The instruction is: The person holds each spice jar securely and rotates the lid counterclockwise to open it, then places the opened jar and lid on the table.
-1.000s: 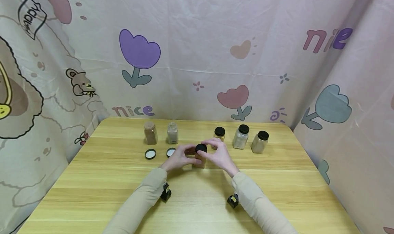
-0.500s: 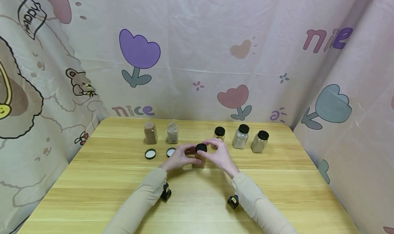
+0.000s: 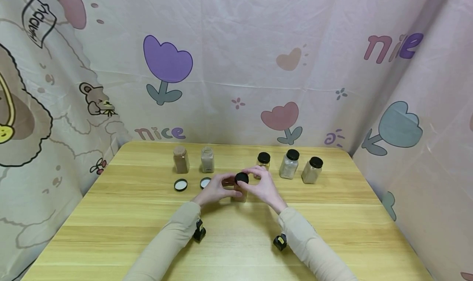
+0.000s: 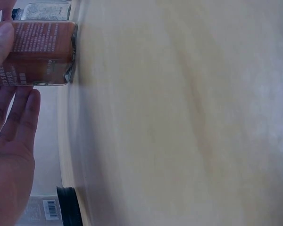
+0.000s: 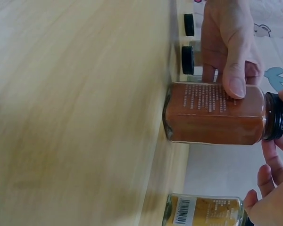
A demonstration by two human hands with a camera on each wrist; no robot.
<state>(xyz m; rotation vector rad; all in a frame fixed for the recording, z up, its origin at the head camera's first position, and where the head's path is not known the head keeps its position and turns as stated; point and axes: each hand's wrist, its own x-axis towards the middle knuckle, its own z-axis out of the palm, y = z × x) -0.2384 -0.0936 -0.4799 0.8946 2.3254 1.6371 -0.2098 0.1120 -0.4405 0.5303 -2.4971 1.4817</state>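
A square glass spice jar (image 5: 212,125) of reddish-brown powder stands upright before me, its base right at the tabletop. My left hand (image 3: 218,187) grips the jar's body from the left, thumb on the near face and fingers behind. White print covers part of the glass in both wrist views. From the right, my right hand (image 3: 263,185) pinches the black lid (image 3: 242,178) between thumb and fingers. The lid sits on the jar's neck. A jar of yellow powder (image 5: 210,211) is close behind the right hand, partly hidden by it in the head view.
Two lidless jars, one brown (image 3: 181,162) and one greyish (image 3: 207,162), stand at the back left. Their side of the wooden table (image 3: 122,215) also holds two upturned lids, one left (image 3: 180,185) and one right (image 3: 205,183). Two pale capped jars (image 3: 289,166) stand back right, before a printed curtain (image 3: 221,108).
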